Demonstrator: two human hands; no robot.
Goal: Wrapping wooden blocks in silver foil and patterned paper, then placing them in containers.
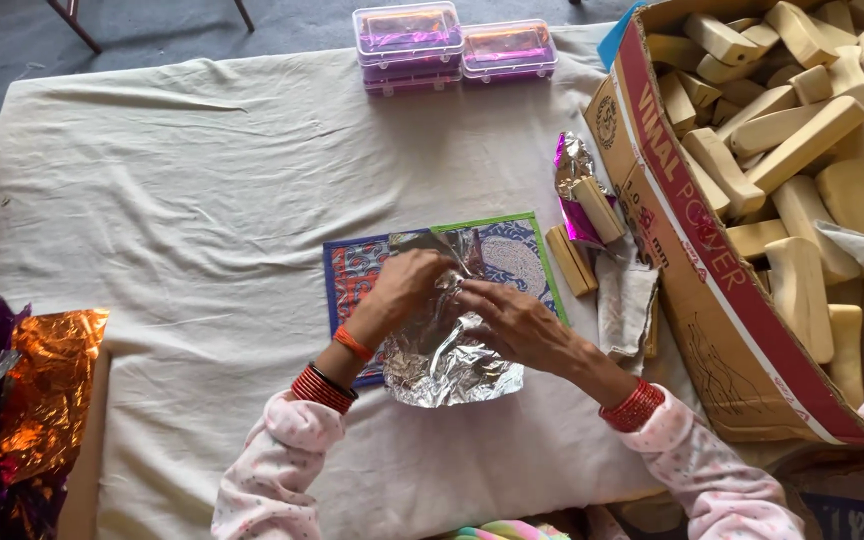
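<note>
Both forearms extend forward from the lower edge of view and converge at centre. The left hand (407, 285) is bent at the wrist, fingers curled downward and pinched. The right hand (512, 320) lies flatter, palm down, fingers pointing left toward the left hand, fingertips nearly meeting.

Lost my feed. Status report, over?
Left hand and right hand both pinching silver foil on patterned mat. Wooden blocks beside, nothing obstructing.

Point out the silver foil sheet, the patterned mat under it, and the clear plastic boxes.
silver foil sheet (447, 365), head view, crumpled lower part.
patterned mat (517, 255), head view, bare upper right area.
clear plastic boxes (407, 35), head view, left box's lid.
</note>
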